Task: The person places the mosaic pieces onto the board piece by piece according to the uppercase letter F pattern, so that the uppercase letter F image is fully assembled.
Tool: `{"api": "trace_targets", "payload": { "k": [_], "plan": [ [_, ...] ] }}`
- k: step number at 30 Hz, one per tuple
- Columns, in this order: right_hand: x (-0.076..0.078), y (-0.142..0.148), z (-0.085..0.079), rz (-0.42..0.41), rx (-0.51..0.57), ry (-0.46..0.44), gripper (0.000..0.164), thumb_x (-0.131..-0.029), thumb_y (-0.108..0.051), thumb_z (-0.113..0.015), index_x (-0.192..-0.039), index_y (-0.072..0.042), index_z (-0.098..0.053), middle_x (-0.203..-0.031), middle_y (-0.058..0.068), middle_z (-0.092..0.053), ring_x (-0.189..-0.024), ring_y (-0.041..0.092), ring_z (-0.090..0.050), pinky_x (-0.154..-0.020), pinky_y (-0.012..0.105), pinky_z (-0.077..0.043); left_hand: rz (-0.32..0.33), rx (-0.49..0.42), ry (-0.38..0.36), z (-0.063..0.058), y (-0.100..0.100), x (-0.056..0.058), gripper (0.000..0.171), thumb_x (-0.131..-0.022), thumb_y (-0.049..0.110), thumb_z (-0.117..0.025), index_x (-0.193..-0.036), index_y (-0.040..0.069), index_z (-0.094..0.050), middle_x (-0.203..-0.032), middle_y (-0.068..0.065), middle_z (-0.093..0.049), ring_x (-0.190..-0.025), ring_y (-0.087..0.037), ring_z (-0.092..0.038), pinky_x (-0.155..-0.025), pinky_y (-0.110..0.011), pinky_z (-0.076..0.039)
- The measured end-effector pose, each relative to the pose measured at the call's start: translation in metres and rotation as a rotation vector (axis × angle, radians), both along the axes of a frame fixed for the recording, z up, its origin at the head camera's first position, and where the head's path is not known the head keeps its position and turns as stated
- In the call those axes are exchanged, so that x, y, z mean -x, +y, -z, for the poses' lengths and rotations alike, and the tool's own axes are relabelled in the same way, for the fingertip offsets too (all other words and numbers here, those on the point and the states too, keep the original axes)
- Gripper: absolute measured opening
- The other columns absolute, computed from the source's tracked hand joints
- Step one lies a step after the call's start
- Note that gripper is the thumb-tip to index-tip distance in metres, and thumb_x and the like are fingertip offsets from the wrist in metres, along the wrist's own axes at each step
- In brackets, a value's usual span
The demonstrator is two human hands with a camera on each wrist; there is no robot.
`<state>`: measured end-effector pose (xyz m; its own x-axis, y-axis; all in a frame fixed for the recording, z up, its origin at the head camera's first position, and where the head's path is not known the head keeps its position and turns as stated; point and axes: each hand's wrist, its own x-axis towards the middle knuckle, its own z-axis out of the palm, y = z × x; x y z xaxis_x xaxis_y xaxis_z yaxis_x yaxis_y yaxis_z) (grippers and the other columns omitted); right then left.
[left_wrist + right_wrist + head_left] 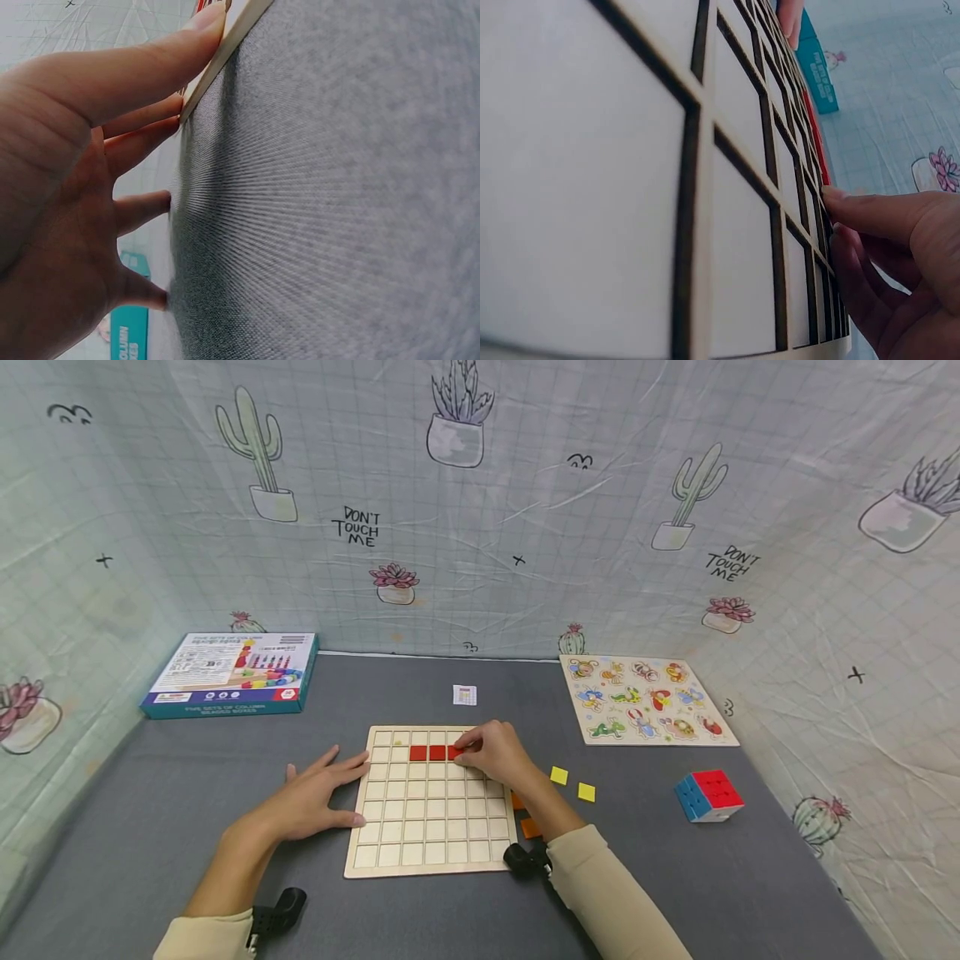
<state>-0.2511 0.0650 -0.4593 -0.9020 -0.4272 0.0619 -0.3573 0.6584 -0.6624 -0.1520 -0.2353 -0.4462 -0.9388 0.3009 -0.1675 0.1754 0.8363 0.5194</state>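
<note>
Box (228,677), at the back left, flat on the table (315,910); clear of the work, small risk; left hand (307,802), spread wide, thumb and fingertips at the left edge of the grid board (435,812), gripping nothing; should it push or lift away, the board could slide and shift the cells under the other hand; red tiles (437,752), three side by side in the board's second row from the far edge; a sideways nudge could unseat a neighbour; card (464,695), just beyond the board, likely hard to check if the right arm reaches further; right hand (495,756), narrow, thumb and fingertips drawn together on the rightmost red tile (452,752); whether that tile lies flat cannot be told, and uneven pressure could leave it cocked on a divider; wrist camera (525,860), over the board's near right corner, might snag it; orange tiles (531,828), partly hidden by the right forearm, liable to be swept by the sleeve; yellow tiles (587,792), just right of that arm, exposed to an outward swing; insect puzzle (649,702) and cube (708,796), well apart, little threatened.
</note>
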Motion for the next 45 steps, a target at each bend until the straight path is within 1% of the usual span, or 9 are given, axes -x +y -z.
{"api": "trace_targets", "payload": {
  "k": [10, 13, 16, 20, 25, 28, 36, 41, 45],
  "plan": [
    [0.0, 0.002, -0.003, -0.037, 0.01, -0.011, 0.02, -0.086, -0.015, -0.083, -0.105, -0.01, -0.081, -0.098, 0.006, -0.08, -0.078, 0.011, -0.066, -0.067, 0.02, -0.053, -0.008, 0.007, -0.001, 0.0, 0.0, 0.0, 0.088, -0.079, 0.051, -0.083, -0.152, 0.013, -0.05, -0.166, -0.01, -0.038, -0.155, -0.055, -0.015, -0.101, -0.093, 0.0],
    [0.0, 0.009, -0.006, -0.074, 0.054, -0.053, 0.026, -0.088, -0.014, -0.081, -0.113, -0.009, -0.078, -0.106, 0.007, -0.079, -0.087, 0.016, -0.072, -0.072, 0.021, -0.055, -0.006, 0.007, -0.004, 0.0, 0.0, 0.0, 0.088, -0.079, 0.051, -0.083, -0.152, 0.013, -0.05, -0.166, -0.009, -0.037, -0.155, -0.055, -0.015, -0.101, -0.093, 0.0],
    [0.0, 0.021, -0.012, -0.102, 0.083, -0.085, 0.032, -0.091, -0.014, -0.078, -0.122, -0.009, -0.075, -0.117, 0.009, -0.077, -0.099, 0.022, -0.073, -0.071, 0.022, -0.054, -0.005, 0.004, -0.002, -0.001, 0.001, 0.0, 0.088, -0.079, 0.05, -0.083, -0.152, 0.013, -0.05, -0.166, -0.009, -0.038, -0.155, -0.055, -0.015, -0.101, -0.093, 0.001],
    [-0.001, 0.04, -0.023, -0.127, 0.066, -0.059, 0.036, -0.093, -0.016, -0.075, -0.129, -0.011, -0.071, -0.125, 0.011, -0.073, -0.104, 0.026, -0.071, -0.065, 0.025, -0.05, -0.004, 0.0, 0.003, -0.001, 0.002, 0.001, 0.087, -0.08, 0.049, -0.083, -0.152, 0.012, -0.05, -0.166, -0.01, -0.038, -0.155, -0.054, -0.015, -0.101, -0.093, 0.001],
    [-0.002, 0.063, -0.031, -0.125, 0.034, -0.026, 0.04, -0.093, -0.017, -0.075, -0.132, -0.009, -0.069, -0.131, 0.013, -0.071, -0.111, 0.029, -0.068, -0.08, 0.032, -0.06, 0.004, -0.011, 0.007, -0.002, 0.002, 0.001, 0.086, -0.081, 0.048, -0.083, -0.152, 0.011, -0.05, -0.166, -0.011, -0.037, -0.155, -0.055, -0.014, -0.101, -0.093, 0.001],
    [-0.005, 0.074, -0.033, -0.113, 0.016, -0.012, 0.041, -0.094, -0.017, -0.075, -0.133, -0.009, -0.068, -0.132, 0.013, -0.07, -0.115, 0.031, -0.066, -0.086, 0.036, -0.06, 0.007, -0.014, 0.004, -0.002, 0.001, 0.0, 0.086, -0.081, 0.047, -0.082, -0.152, 0.01, -0.05, -0.166, -0.012, -0.036, -0.155, -0.055, -0.014, -0.101, -0.093, 0.001],
    [-0.012, 0.095, -0.024, -0.06, -0.08, -0.003, 0.041, -0.092, -0.022, -0.077, -0.132, -0.015, -0.07, -0.13, 0.009, -0.072, -0.11, 0.027, -0.067, -0.081, 0.035, -0.057, 0.026, -0.013, 0.003, -0.001, -0.002, -0.001, 0.085, -0.083, 0.05, -0.08, -0.151, 0.011, -0.05, -0.167, -0.011, -0.036, -0.154, -0.056, -0.015, -0.1, -0.094, 0.0],
    [-0.015, 0.1, -0.016, -0.053, -0.133, 0.019, 0.042, -0.088, -0.024, -0.081, -0.129, -0.017, -0.072, -0.128, 0.006, -0.074, -0.115, 0.028, -0.068, -0.096, 0.048, -0.057, 0.029, -0.013, 0.012, 0.001, -0.003, -0.001, 0.084, -0.082, 0.05, -0.08, -0.151, 0.011, -0.051, -0.167, -0.011, -0.036, -0.153, -0.057, -0.016, -0.1, -0.095, 0.0],
    [-0.016, 0.101, -0.008, -0.055, -0.182, 0.058, 0.039, -0.087, -0.024, -0.082, -0.125, -0.018, -0.075, -0.124, 0.003, -0.076, -0.118, 0.028, -0.067, -0.103, 0.051, -0.053, 0.027, -0.014, 0.018, 0.001, -0.002, -0.001, 0.083, -0.082, 0.05, -0.08, -0.15, 0.011, -0.052, -0.166, -0.012, -0.037, -0.153, -0.057, -0.016, -0.1, -0.094, 0.0]
  ]
}}
